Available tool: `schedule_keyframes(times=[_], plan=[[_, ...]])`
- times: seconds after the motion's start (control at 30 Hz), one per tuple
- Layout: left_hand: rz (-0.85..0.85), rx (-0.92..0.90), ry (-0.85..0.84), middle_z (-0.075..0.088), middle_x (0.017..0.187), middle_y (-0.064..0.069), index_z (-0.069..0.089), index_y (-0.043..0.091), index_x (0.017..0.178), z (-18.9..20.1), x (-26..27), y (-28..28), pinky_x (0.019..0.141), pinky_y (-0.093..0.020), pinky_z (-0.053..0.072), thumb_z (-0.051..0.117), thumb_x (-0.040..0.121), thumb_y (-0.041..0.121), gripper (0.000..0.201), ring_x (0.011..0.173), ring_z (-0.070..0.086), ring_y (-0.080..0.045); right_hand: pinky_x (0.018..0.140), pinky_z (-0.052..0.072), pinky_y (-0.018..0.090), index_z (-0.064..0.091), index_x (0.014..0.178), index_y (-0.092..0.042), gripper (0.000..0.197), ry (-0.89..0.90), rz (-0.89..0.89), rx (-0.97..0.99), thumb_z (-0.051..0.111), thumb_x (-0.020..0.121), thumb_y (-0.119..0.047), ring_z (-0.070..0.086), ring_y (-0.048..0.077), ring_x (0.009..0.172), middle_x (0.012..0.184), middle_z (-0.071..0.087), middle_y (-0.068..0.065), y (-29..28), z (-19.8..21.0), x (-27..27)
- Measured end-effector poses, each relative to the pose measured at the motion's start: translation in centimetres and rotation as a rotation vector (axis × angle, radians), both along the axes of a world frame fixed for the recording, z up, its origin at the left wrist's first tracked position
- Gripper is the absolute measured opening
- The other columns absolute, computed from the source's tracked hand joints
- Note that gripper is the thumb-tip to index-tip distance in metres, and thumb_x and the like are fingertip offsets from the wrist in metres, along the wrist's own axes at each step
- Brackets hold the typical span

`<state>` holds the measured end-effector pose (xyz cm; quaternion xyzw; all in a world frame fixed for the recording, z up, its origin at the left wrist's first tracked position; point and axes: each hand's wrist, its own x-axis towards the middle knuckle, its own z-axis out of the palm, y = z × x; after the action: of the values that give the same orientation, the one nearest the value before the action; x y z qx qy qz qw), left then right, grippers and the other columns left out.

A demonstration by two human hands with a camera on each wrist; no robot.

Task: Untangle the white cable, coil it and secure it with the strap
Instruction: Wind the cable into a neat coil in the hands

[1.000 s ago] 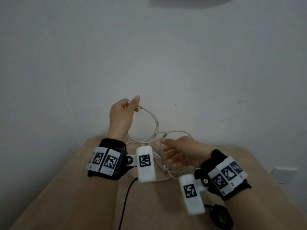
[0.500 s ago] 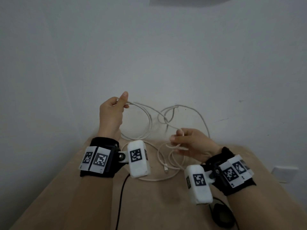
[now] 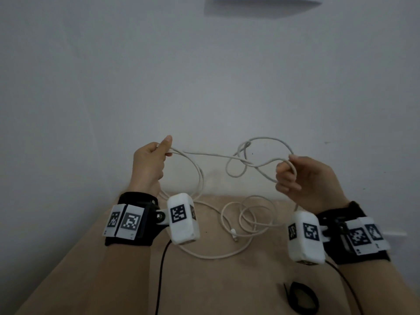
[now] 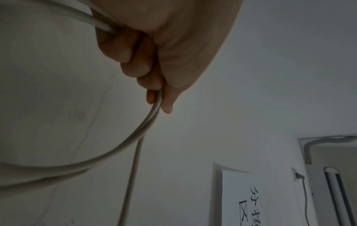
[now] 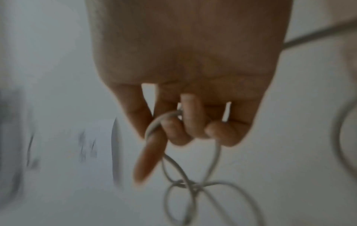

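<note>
Spanning raised hands, white cable [image 3: 211, 154]: left hand [image 3: 148, 165] pinching it, right hand [image 3: 304, 178] gripping loop.

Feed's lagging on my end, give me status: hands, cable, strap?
Left hand grips white cable; right hand hooks a loop. Tangle hangs between them, rest on table. Black strap lies untouched.

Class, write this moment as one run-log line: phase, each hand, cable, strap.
phase: untangling | left hand: grips white cable | right hand: holds cable loop | cable: knotted between hands, rest on table | strap: on table, unused
</note>
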<state>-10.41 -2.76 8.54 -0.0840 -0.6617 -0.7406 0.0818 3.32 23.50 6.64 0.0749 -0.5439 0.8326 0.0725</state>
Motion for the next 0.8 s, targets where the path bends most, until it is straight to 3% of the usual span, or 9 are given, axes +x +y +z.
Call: schedule_keyframes(times=[0.1, 0.2, 0.3, 0.4, 0.47, 0.5, 0.63, 0.7, 0.8], plan=[[0.006, -0.019, -0.016, 0.03, 0.057, 0.001, 0.052, 0.011, 0.064, -0.1, -0.2, -0.1, 0.034, -0.017, 0.016, 0.064, 0.09, 0.036, 0.037, 0.034, 0.022, -0.004, 0.063, 0.033, 0.033, 0.061, 0.049, -0.001, 0.037, 0.101, -0.36, 0.242, 0.053, 0.084, -0.012, 0.039, 0.015, 0.05, 0.049, 0.052, 0.003, -0.7, 0.0, -0.5], [0.032, -0.042, -0.026, 0.03, 0.058, -0.001, 0.053, 0.011, 0.064, -0.2, -0.2, -0.3, 0.035, -0.018, 0.017, 0.064, 0.089, 0.037, 0.038, 0.034, 0.021, -0.004, 0.07, 0.043, 0.029, 0.062, 0.053, 0.001, 0.038, 0.174, -0.491, 0.486, 0.05, 0.089, -0.009, 0.055, 0.016, 0.068, 0.061, 0.063, 0.009, -1.6, 0.2, -0.7], [0.022, -0.003, -0.037, 0.031, 0.058, 0.001, 0.052, 0.011, 0.065, 0.0, -0.2, -0.6, 0.035, -0.017, 0.016, 0.064, 0.09, 0.036, 0.037, 0.033, 0.022, -0.004, 0.077, 0.048, 0.023, 0.061, 0.055, 0.003, 0.039, 0.099, -0.5, 0.516, 0.05, 0.092, -0.002, 0.065, 0.006, 0.091, 0.09, 0.07, 0.017, -1.9, 0.0, -0.9], [0.028, 0.008, -0.037, 0.032, 0.058, 0.002, 0.052, 0.011, 0.066, 0.0, -0.2, -0.9, 0.035, -0.018, 0.017, 0.064, 0.09, 0.035, 0.036, 0.033, 0.023, -0.004, 0.089, 0.054, 0.033, 0.057, 0.058, 0.006, 0.031, -0.056, -0.297, 0.254, 0.056, 0.088, -0.004, 0.061, 0.026, 0.113, 0.083, 0.061, 0.037, -2.0, -0.5, -0.9], [0.038, 0.022, -0.044, 0.033, 0.058, 0.002, 0.052, 0.012, 0.066, 0.0, -0.3, -1.1, 0.035, -0.017, 0.017, 0.064, 0.09, 0.035, 0.036, 0.033, 0.023, -0.004, 0.09, 0.055, 0.039, 0.055, 0.05, 0.003, 0.029, -0.188, -0.118, 0.06, 0.068, 0.074, -0.009, 0.062, 0.04, 0.108, 0.08, 0.061, 0.034, -1.9, -0.5, -0.7], [0.043, 0.032, -0.047, 0.034, 0.057, 0.002, 0.052, 0.012, 0.066, 0.0, -0.4, -1.3, 0.034, -0.017, 0.017, 0.064, 0.09, 0.035, 0.036, 0.033, 0.023, -0.004, 0.085, 0.057, 0.034, 0.055, 0.049, 0.002, 0.029, -0.232, -0.086, 0.056, 0.071, 0.068, -0.014, 0.065, 0.039, 0.102, 0.086, 0.063, 0.033, -1.8, -0.4, -0.5], [0.061, 0.055, -0.046, 0.031, 0.058, 0.001, 0.052, 0.012, 0.066, 0.0, -0.6, -1.8, 0.033, -0.016, 0.017, 0.065, 0.089, 0.036, 0.036, 0.032, 0.022, -0.003, 0.054, 0.054, 0.017, 0.056, 0.075, 0.0, 0.026, -0.217, -0.136, 0.176, 0.074, 0.057, -0.008, 0.067, 0.011, 0.061, 0.065, 0.067, 0.007, -1.4, -0.1, -0.2], [0.066, 0.063, -0.044, 0.031, 0.055, 0.002, 0.052, 0.012, 0.066, 0.1, -0.7, -2.1, 0.033, -0.016, 0.016, 0.065, 0.089, 0.036, 0.036, 0.032, 0.022, -0.003, 0.052, 0.052, 0.016, 0.06, 0.087, -0.006, 0.042, -0.191, -0.16, 0.214, 0.083, 0.053, -0.001, 0.064, 0.006, 0.057, 0.063, 0.062, 0.002, -1.1, -0.1, -0.3], [0.062, 0.076, -0.056, 0.033, 0.046, 0.007, 0.052, 0.012, 0.065, 0.0, -0.8, -2.2, 0.033, -0.015, 0.016, 0.065, 0.089, 0.036, 0.036, 0.032, 0.023, -0.003, 0.06, 0.052, 0.02, 0.063, 0.097, -0.013, 0.069, -0.063, -0.096, 0.044, 0.095, 0.036, -0.01, 0.061, 0.007, 0.059, 0.067, 0.056, -0.002, -0.4, -0.2, -0.4]])
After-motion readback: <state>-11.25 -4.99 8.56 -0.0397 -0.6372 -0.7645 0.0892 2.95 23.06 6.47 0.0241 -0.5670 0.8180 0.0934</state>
